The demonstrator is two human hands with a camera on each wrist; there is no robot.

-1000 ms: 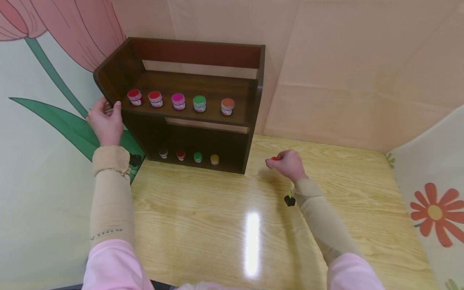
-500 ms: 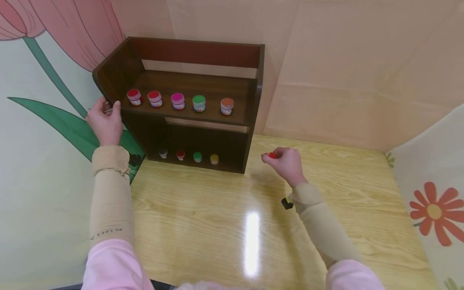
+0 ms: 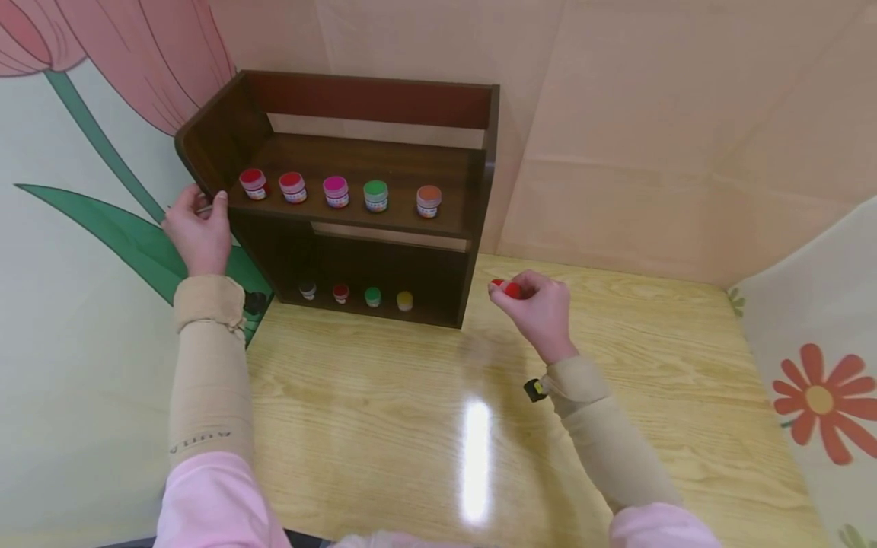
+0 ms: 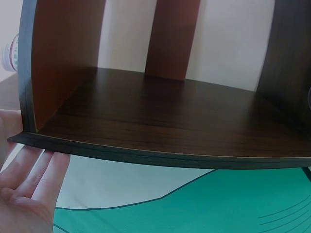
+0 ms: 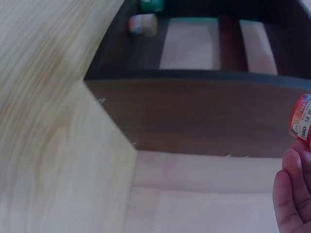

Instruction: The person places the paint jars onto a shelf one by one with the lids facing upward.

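Note:
My left hand (image 3: pixel 201 232) holds the left side panel of a dark wooden shelf (image 3: pixel 370 144). In the left wrist view, its thumb and fingers (image 4: pixel 56 170) lie on either side of the panel's edge. A small red paint jar (image 3: pixel 508 288) is pinched in my right hand (image 3: pixel 544 312), above the table and apart from the shelf's right side. The right wrist view catches part of that red jar (image 5: pixel 302 121) and its label at the right edge. Several lidded jars stand in a row on the upper board, among them a pink jar (image 3: pixel 336 192) and an orange-lidded jar (image 3: pixel 428 202).
On the lower board stand a dark jar (image 3: pixel 307 290), a red one (image 3: pixel 341 293), a green one (image 3: pixel 373 297) and a yellow one (image 3: pixel 405 301). The shelf stands on a wood-grain table (image 3: pixel 384 380), with a pink wall covering (image 3: pixel 651 137) behind.
My right hand has risen and shifted a little left with the red paint jar, and more of the jar shows. The left hand and the shelf look unmoved.

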